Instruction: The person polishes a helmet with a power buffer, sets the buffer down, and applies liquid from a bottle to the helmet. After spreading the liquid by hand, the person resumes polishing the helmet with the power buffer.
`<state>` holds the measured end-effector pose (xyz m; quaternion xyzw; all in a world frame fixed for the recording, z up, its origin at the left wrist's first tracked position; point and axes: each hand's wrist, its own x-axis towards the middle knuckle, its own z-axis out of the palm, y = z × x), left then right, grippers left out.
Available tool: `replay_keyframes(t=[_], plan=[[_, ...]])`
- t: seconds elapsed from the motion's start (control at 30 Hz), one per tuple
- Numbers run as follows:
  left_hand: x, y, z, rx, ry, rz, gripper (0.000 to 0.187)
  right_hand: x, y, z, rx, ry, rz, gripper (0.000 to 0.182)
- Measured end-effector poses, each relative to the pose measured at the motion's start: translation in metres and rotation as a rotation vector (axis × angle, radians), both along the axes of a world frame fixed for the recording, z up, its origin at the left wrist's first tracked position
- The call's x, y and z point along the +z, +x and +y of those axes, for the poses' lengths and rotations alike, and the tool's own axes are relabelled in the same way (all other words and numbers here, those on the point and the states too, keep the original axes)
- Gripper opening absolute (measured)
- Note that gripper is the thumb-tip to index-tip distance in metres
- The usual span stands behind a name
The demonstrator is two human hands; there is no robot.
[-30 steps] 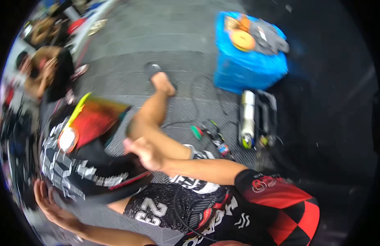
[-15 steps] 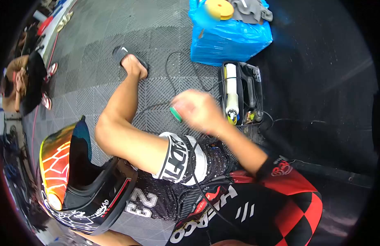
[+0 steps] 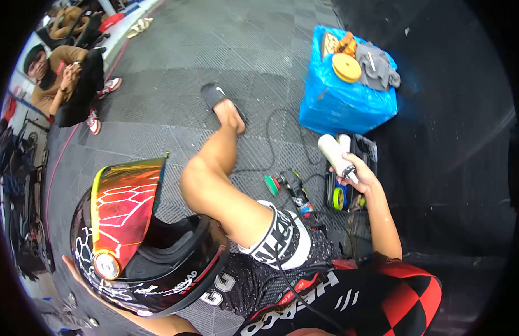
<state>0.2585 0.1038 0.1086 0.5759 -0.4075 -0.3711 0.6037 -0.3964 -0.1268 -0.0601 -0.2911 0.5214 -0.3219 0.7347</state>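
My left hand [image 3: 74,271] cradles the black full-face helmet [image 3: 175,271] from its left side and below, with most of the fingers hidden behind it. The helmet rests on my lap, its orange-red visor [image 3: 127,204] raised. My right hand [image 3: 360,175] is wrapped round a white squeeze bottle [image 3: 332,151] with a pale nozzle, tilted above a dark tool caddy [image 3: 373,147]. On the floor beside my thigh lies a small polisher [image 3: 296,187] with a green pad [image 3: 271,185].
A blue plastic-covered box [image 3: 349,109] carries a yellow foam pad [image 3: 347,68] and a grey cloth [image 3: 377,66]. A cable [image 3: 269,134] runs across the grey tiled floor [image 3: 186,56]. Another person [image 3: 66,78] squats at the left. A black wall [image 3: 444,140] stands at the right.
My right hand has moved right from the blurred green-padded tool to the caddy and now holds the white bottle. The polisher lies on the floor. The view has shifted, showing more of the helmet.
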Motion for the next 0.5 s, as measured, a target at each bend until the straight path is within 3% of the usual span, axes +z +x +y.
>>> replay_keyframes(t=[0.1,0.2,0.23,0.33,0.4,0.43,0.47,0.5], plan=[[0.001,0.001,0.004,-0.054,-0.032,0.009,0.077,0.039,0.075,-0.033,0.009,-0.066,-0.402,0.052],[0.008,0.018,0.006,-0.248,-0.058,0.039,0.077,0.097,0.161,-0.049,0.125,-0.083,-0.757,0.07],[0.013,0.012,0.004,-0.029,0.002,-0.292,0.075,0.115,0.187,-0.053,0.202,-0.091,-0.896,0.078],[0.028,0.042,0.001,-0.144,0.061,-0.139,0.072,0.16,0.26,-0.045,0.344,-0.153,-1.196,0.088],[0.024,0.066,-0.012,-0.173,0.13,-0.058,0.069,0.18,0.295,-0.033,0.433,-0.157,-1.251,0.091],[0.016,0.064,-0.021,-0.21,0.121,0.032,0.069,0.186,0.307,-0.029,0.511,-0.111,-1.331,0.091],[0.041,0.017,-0.027,-0.064,0.238,0.024,0.074,0.192,0.318,-0.024,0.569,-0.065,-1.407,0.092],[0.044,-0.001,-0.026,-0.106,0.17,0.115,0.077,0.197,0.326,-0.019,0.627,-0.003,-1.423,0.092]])
